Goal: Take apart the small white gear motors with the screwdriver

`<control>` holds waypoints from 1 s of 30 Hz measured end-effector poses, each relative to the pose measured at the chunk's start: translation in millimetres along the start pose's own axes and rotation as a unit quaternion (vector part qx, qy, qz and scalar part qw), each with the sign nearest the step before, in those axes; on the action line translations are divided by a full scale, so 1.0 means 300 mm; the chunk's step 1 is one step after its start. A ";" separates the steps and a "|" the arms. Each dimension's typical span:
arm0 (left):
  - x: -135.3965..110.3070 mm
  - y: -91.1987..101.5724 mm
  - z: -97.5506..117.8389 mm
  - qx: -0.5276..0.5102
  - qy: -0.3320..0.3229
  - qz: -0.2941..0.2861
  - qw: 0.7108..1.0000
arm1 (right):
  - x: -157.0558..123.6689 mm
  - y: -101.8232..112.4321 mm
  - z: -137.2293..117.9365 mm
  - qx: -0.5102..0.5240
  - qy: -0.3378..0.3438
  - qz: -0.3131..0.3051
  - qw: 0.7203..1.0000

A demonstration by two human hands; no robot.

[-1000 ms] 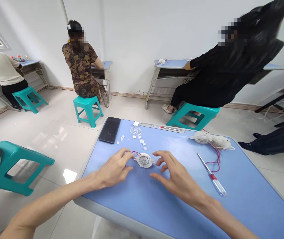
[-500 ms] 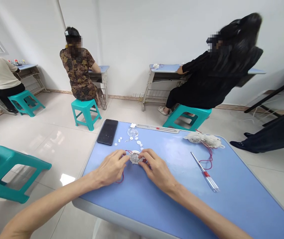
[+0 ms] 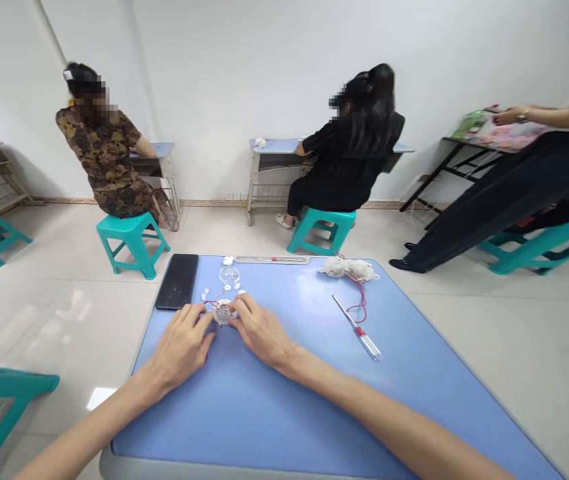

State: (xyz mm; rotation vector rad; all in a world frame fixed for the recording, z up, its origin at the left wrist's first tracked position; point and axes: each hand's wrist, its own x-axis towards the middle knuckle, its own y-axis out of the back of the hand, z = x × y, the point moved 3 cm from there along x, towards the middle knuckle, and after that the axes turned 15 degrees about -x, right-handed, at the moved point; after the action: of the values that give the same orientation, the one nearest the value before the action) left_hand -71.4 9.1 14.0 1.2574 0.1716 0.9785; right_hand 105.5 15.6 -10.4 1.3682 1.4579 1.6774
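Hands at the unit: the right rim of the round white unit (image 3: 223,312) is grasped between thumb and fingers of the right hand (image 3: 262,333); its left edge is met by the fingertips of the left hand (image 3: 182,347), though whether it is pinched there cannot be told.
Unit: set on the blue bench (image 3: 289,413), its ringed centre turned up.
Red wire (image 3: 210,303): seen at the unit's upper left, partly covered by the left hand.
Small white pieces (image 3: 227,287): scattered just beyond the unit.
Clear round cover (image 3: 229,275): laid beyond the unit, past most of those pieces.
Black phone (image 3: 177,282): placed left of the unit and farther off.
Screwdriver (image 3: 357,328): laid slantwise, well right of the unit, its handle marked by a red band.
Pale wired pair (image 3: 348,269): set far right of the unit, red leads trailed toward the screwdriver.
Co-worker in black (image 3: 349,160): seated on a green stool (image 3: 322,227), well beyond the unit.
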 end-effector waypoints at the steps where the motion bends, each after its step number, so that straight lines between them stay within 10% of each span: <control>1: 0.003 0.000 -0.006 0.008 -0.008 0.008 1.000 | 0.008 0.002 0.001 -0.003 -0.003 -0.004 1.000; 30: -0.145 0.085 0.114 0.055 -0.018 0.031 0.998 | -0.025 -0.019 0.005 0.004 0.022 0.003 1.000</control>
State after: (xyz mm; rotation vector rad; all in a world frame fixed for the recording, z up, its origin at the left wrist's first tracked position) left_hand -90.4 -46.2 31.1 1.3868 0.1606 1.0091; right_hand 108.1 11.2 -18.5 1.3491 1.4885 1.7172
